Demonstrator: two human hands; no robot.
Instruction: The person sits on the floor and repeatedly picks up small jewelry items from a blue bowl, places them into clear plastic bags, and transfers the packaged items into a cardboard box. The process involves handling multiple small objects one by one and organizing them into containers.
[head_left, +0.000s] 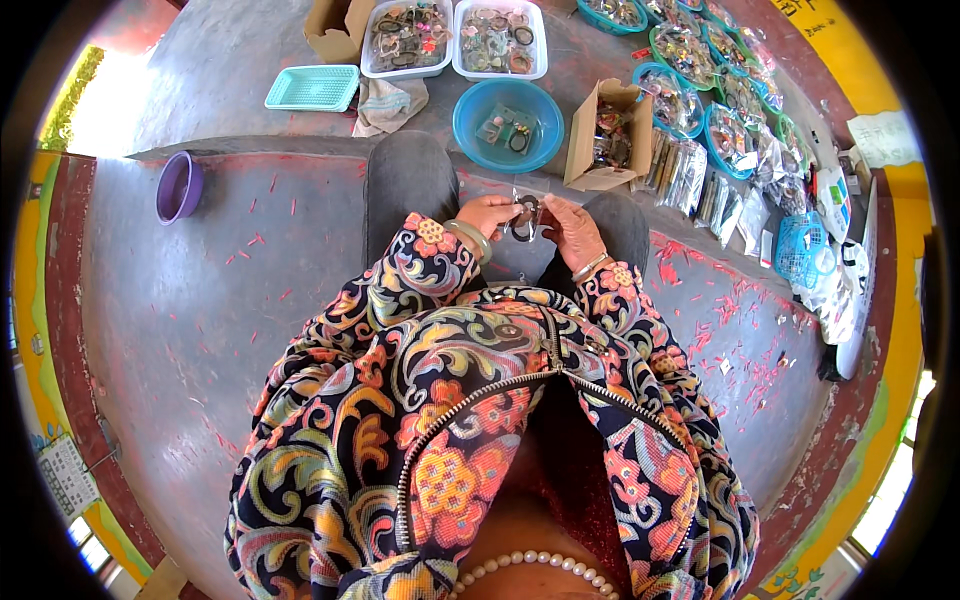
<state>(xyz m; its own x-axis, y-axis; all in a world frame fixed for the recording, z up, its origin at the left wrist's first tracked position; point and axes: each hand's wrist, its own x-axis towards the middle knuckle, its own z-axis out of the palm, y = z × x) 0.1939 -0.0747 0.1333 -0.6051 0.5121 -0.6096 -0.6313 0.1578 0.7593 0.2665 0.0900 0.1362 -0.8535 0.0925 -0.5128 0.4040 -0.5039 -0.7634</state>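
Observation:
Between my two hands, above my lap, is a small clear plastic packet [524, 217] with dark ring-shaped pieces in it that look like hair ties. My left hand [489, 216] pinches the packet's left side, a bangle on its wrist. On the other side, my right hand [575, 232] is closed on the packet's right edge, also with a bangle. Just beyond my knees stands a round blue basin [465, 128] with several flat packets lying in its bottom.
White tubs [458, 60] of small packets and a teal basket [312, 88] stand ahead. At right are an open cardboard box [588, 150], plastic-wrapped bundles [676, 172] and several filled baskets [668, 103]. A purple basin [179, 188] stands left. Red scraps litter the floor.

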